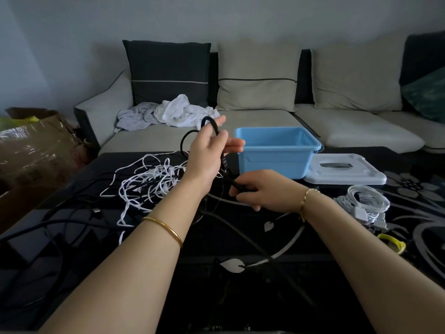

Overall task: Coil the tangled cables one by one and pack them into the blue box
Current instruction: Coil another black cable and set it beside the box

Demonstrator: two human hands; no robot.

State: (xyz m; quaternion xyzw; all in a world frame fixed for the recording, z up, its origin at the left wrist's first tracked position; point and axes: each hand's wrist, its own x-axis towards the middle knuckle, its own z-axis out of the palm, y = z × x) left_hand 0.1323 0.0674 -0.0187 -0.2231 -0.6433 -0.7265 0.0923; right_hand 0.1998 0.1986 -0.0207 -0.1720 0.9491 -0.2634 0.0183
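Note:
My left hand (209, 150) is raised above the table and holds a loop of a black cable (185, 138) between thumb and fingers. Lower down, my right hand (255, 189) pinches the same black cable, which runs on toward me across the table. A tangle of white cables (147, 184) lies left of my hands, with more black cables (72, 213) at the left. The blue box (277, 153) stands open behind my hands, and I see nothing inside. A coiled white cable (366, 201) lies on the table to the right.
The box's pale lid (346, 169) lies right of the box. A yellow strap (392, 242) lies near the right edge of the dark flower-patterned table (277, 227). A sofa with cushions and crumpled clothes (173, 112) stands behind. A cardboard box (36, 141) sits at the left.

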